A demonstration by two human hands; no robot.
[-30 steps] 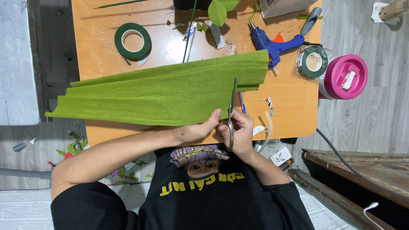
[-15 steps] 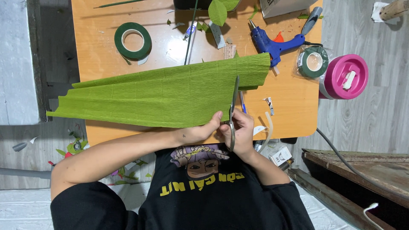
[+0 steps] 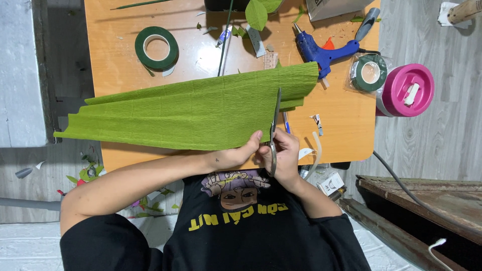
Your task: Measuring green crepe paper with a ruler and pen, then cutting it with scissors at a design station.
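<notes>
We see our left hand (image 3: 240, 153) pinching the near edge of a long sheet of green crepe paper (image 3: 191, 113), thumb on top and the other digits curled under it, so the hand is closed on the paper. Our right hand (image 3: 285, 156) sits just beside it at three o'clock, wrapped round the handles of a pair of scissors (image 3: 274, 131); the blades point toward twelve o'clock and lie across the paper, nearly closed as far as we can tell, with the tips about halfway up the sheet. The paper is pleated lengthwise and spreads from the scissors out toward nine o'clock, where its far end hangs past the edge of the orange table (image 3: 346, 115). A shorter part of the sheet lies at three o'clock of the blades.

Beyond the paper, at eleven o'clock from our hands, a roll of green floral tape (image 3: 156, 48) lies flat on the table. At one o'clock a blue glue gun (image 3: 324, 50) rests on its side, and near it at three o'clock a second tape roll in a clear wrapper (image 3: 370, 73) lies at the table's edge. A pink-lidded tub (image 3: 405, 90) stands just off the table beside that roll. A thin green stem (image 3: 226, 35) runs toward twelve o'clock from the paper's far edge, and a green leaf (image 3: 256, 13) lies beside it
</notes>
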